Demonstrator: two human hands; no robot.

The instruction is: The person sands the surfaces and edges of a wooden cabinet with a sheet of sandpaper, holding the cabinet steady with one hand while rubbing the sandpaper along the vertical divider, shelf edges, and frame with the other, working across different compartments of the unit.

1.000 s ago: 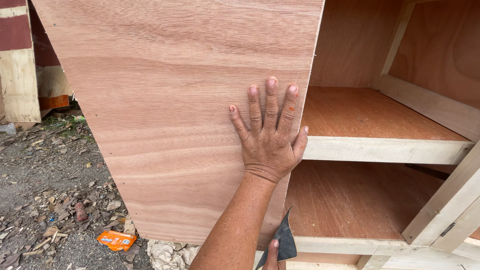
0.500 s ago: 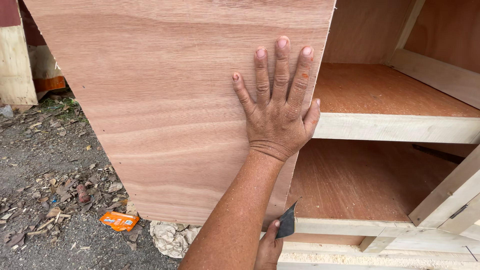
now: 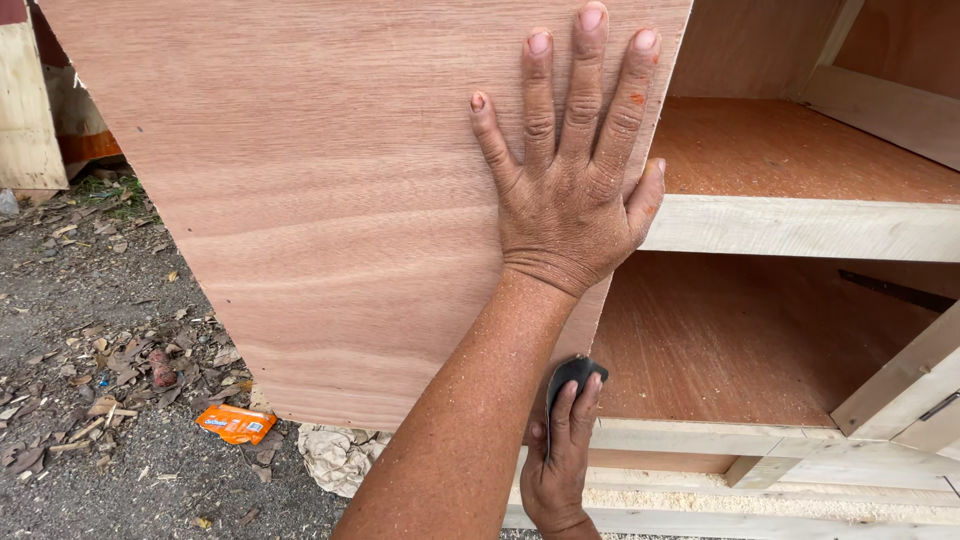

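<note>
Pressing flat against the plywood panel [image 3: 330, 200], the left hand [image 3: 575, 200] lies palm-down with its fingers [image 3: 585, 90] spread apart and pointing up, the thumb hooked round the panel's right edge, close to the pale front rail of the upper shelf [image 3: 800, 225]. The forearm comes up from the lower middle of the view, dusted with fine specks. The panel is a reddish sheet with a wavy grain, and it fills most of the upper left; it looks to stand as the open door or side of a wooden cabinet [image 3: 860, 420], though its top and its fixing are out of view, so which it is cannot be told. Below the forearm, near the panel's lower corner, the right hand [image 3: 560, 470] grips a small dark piece [image 3: 570, 375], its fingers closed on it from beneath; the piece may be folded sanding paper, but only its top shows. Behind that hand runs the pale front rail of the lower shelf [image 3: 700, 340], whose floor is the same reddish board, with sawdust lying along the frame at the bottom. On the gravel ground [image 3: 90, 330] to the left lie dry leaves, an orange wrapper [image 3: 236, 423] and, just under the panel's lower edge, a crumpled pale lump [image 3: 335, 455] of paper or shavings
</note>
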